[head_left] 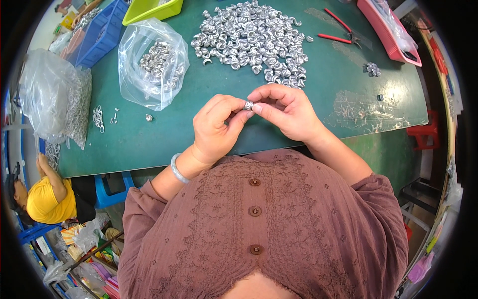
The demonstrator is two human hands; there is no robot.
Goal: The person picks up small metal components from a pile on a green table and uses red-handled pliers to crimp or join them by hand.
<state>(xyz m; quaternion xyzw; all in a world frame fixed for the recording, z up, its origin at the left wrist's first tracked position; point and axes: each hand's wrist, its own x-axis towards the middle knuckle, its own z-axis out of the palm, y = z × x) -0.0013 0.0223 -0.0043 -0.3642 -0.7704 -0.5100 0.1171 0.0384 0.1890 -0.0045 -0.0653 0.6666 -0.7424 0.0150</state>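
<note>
Over the near part of the green table, my left hand (215,121) and my right hand (290,113) meet at a small round silver metal bead (248,105). Thumb and forefinger of each hand pinch it from opposite sides. Just beyond my fingers spreads a big pile of curved silver metal pieces (251,37), many shaped like open half shells. To the left of the pile, a clear plastic bag (130,74) stands open with similar pieces inside. One single silver bead (149,117) lies on the table left of my left hand.
Left on the green table (164,139) are silver rings (98,118) and a bag of chains (78,107). Blue (102,37) and green (152,10) bins stand behind. Red-handled pliers (343,31) and a pink basket (386,37) lie right. A person in yellow (49,199) sits left.
</note>
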